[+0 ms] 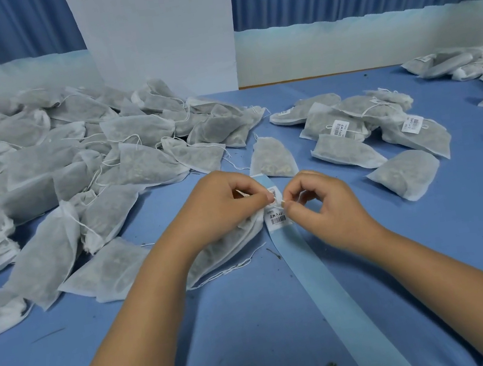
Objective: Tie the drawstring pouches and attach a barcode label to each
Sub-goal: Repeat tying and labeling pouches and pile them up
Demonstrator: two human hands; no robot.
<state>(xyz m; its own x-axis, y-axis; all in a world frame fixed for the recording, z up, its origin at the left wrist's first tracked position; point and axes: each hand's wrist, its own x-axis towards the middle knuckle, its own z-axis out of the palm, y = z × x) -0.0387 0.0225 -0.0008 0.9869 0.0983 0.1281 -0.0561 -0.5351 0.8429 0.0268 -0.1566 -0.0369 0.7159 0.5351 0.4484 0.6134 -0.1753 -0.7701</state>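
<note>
Head view: left hand [223,198] pinches the pouch [228,248] neck and right hand [319,202] pinches the string [278,204] end, fingertips nearly touching, probably cinching the knot. Label [277,219] sits at the neck, over the strip [328,279]. Pouch lies on the worktop [256,323] between the pile [42,170] and the labelled lot [367,128].

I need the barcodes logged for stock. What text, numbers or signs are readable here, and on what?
Held label, pinched by the left hand, with the right hand pinching the drawstring beside it: barcode plus one line of characters, too blurred to read.
Second label, among the finished pouches: barcode and print, too small to read.
Third label, further right: likewise unreadable.
Blue strip: no print visible.
</note>
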